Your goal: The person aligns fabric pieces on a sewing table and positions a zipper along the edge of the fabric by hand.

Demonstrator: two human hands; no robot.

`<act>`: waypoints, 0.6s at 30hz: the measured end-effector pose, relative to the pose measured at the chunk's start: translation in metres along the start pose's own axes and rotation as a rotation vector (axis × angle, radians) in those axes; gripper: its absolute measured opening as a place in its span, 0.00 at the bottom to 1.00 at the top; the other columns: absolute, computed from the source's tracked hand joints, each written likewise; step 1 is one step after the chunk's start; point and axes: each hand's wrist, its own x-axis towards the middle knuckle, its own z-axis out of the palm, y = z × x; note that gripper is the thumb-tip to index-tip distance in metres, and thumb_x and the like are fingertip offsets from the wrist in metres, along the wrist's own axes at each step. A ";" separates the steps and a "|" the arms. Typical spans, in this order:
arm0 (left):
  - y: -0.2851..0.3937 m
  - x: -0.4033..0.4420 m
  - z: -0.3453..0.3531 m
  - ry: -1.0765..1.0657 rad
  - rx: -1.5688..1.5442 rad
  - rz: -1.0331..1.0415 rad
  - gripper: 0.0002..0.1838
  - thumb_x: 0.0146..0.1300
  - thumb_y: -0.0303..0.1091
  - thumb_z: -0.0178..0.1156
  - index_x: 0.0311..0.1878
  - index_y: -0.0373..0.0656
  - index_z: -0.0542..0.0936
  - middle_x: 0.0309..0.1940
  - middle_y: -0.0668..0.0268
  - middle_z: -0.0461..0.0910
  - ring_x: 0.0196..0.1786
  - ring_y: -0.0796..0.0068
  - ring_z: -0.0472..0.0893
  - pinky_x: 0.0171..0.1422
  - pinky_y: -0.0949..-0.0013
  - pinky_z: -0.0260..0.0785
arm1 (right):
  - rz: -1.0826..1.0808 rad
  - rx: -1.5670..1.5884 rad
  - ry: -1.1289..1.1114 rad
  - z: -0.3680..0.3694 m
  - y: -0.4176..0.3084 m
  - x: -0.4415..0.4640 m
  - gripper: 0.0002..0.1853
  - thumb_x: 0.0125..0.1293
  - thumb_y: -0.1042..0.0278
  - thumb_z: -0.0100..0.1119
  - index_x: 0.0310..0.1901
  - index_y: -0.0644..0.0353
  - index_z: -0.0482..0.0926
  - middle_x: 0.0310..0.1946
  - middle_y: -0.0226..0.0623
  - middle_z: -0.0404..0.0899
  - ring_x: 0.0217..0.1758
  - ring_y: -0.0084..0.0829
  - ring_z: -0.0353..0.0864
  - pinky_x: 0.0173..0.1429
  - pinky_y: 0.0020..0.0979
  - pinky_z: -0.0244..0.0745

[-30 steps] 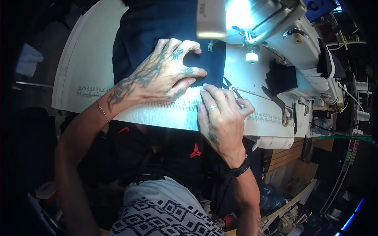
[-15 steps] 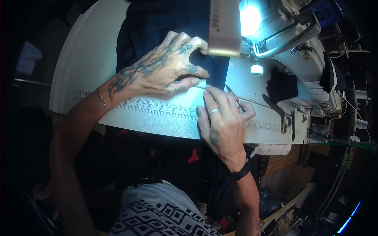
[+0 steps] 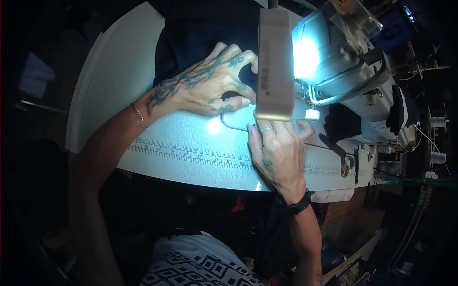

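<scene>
My left hand [image 3: 214, 81] rests on a dark cloth [image 3: 193, 35] with its fingers bent and spread, the thumb apart from the index finger. Close to that thumb, a thin dark curved line [image 3: 229, 126] runs over the pale worktop [image 3: 191, 136]; whether it is a cord or a plate's edge I cannot tell. My right hand [image 3: 281, 150] lies on the worktop, to the right and nearer my body. A pale rectangular box [image 3: 275, 66] overhead hides its fingertips and anything between them. The thumb shows, apart from the fingers.
A brightly lit sewing machine [image 3: 346, 71] stands at the right. Printed ruler markings [image 3: 214, 159] cross the worktop near its front edge. Dark scissors [image 3: 333, 145] lie right of my right hand, beside a black slim tool [image 3: 356, 164]. Thread spools [image 3: 438, 157] stand at far right.
The camera view has shifted, so the worktop and hands appear lower and further right. The overhead box now covers my right fingertips. The red-and-dark tool seen beside my right fingers is hidden.
</scene>
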 end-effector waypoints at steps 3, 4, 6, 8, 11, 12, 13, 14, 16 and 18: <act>-0.016 0.009 0.007 0.023 -0.229 -0.021 0.09 0.71 0.40 0.63 0.46 0.51 0.90 0.54 0.67 0.73 0.62 0.64 0.69 0.74 0.51 0.61 | 0.003 0.011 -0.029 0.005 0.007 0.009 0.14 0.71 0.66 0.70 0.53 0.65 0.90 0.59 0.33 0.86 0.60 0.32 0.83 0.66 0.54 0.59; -0.021 0.015 0.009 0.034 -0.406 -0.072 0.06 0.69 0.38 0.64 0.44 0.50 0.87 0.52 0.67 0.73 0.61 0.64 0.70 0.73 0.50 0.62 | 0.019 0.004 -0.036 0.005 0.009 0.013 0.14 0.71 0.66 0.70 0.53 0.65 0.90 0.59 0.33 0.86 0.61 0.32 0.83 0.66 0.56 0.59; -0.028 0.022 0.004 0.126 -0.047 -0.134 0.05 0.68 0.33 0.63 0.45 0.48 0.83 0.50 0.67 0.75 0.60 0.64 0.72 0.73 0.48 0.64 | 0.033 -0.010 -0.023 0.006 0.009 0.022 0.14 0.72 0.66 0.70 0.53 0.65 0.89 0.59 0.33 0.86 0.61 0.32 0.83 0.66 0.57 0.59; -0.030 0.027 0.006 0.254 0.049 -0.200 0.06 0.68 0.31 0.61 0.46 0.47 0.82 0.50 0.65 0.76 0.61 0.62 0.74 0.75 0.45 0.64 | 0.033 -0.020 0.012 0.005 0.006 0.024 0.14 0.73 0.65 0.70 0.53 0.64 0.90 0.58 0.32 0.86 0.61 0.32 0.83 0.67 0.58 0.59; -0.058 0.058 0.022 0.335 0.092 -0.256 0.07 0.73 0.38 0.61 0.47 0.49 0.83 0.51 0.63 0.78 0.67 0.59 0.77 0.78 0.41 0.62 | -0.013 -0.081 0.118 0.008 0.005 0.007 0.13 0.73 0.65 0.70 0.54 0.61 0.90 0.58 0.32 0.87 0.61 0.31 0.84 0.72 0.57 0.59; -0.042 0.064 0.002 0.102 0.100 -0.367 0.15 0.77 0.42 0.61 0.59 0.45 0.83 0.60 0.58 0.80 0.76 0.53 0.73 0.87 0.35 0.54 | -0.010 -0.067 0.118 -0.002 0.004 -0.002 0.13 0.73 0.65 0.70 0.55 0.60 0.91 0.57 0.33 0.89 0.60 0.32 0.86 0.74 0.52 0.59; -0.063 0.066 0.023 0.262 0.126 -0.252 0.11 0.75 0.39 0.60 0.53 0.47 0.84 0.54 0.62 0.79 0.69 0.59 0.76 0.81 0.40 0.60 | 0.006 -0.068 0.125 -0.015 0.002 -0.015 0.14 0.74 0.66 0.69 0.56 0.60 0.91 0.58 0.35 0.90 0.61 0.34 0.87 0.75 0.48 0.60; -0.065 0.064 0.025 0.301 0.154 -0.200 0.10 0.73 0.39 0.61 0.51 0.50 0.85 0.52 0.66 0.78 0.62 0.62 0.76 0.74 0.45 0.63 | 0.025 -0.070 0.128 -0.030 0.003 -0.031 0.14 0.74 0.66 0.68 0.57 0.61 0.91 0.58 0.38 0.92 0.61 0.35 0.87 0.76 0.45 0.62; -0.096 0.069 0.059 0.541 0.201 -0.029 0.08 0.71 0.42 0.64 0.49 0.52 0.85 0.51 0.72 0.76 0.60 0.67 0.74 0.72 0.48 0.62 | 0.062 -0.108 0.171 -0.064 0.028 -0.069 0.15 0.73 0.73 0.63 0.57 0.62 0.91 0.56 0.41 0.92 0.60 0.38 0.89 0.75 0.42 0.63; -0.123 0.088 0.090 0.774 0.260 0.121 0.07 0.72 0.44 0.66 0.46 0.55 0.84 0.50 0.75 0.75 0.59 0.70 0.73 0.73 0.49 0.58 | 0.213 -0.159 0.256 -0.100 0.060 -0.098 0.15 0.75 0.75 0.59 0.57 0.65 0.89 0.56 0.46 0.92 0.60 0.43 0.89 0.74 0.43 0.69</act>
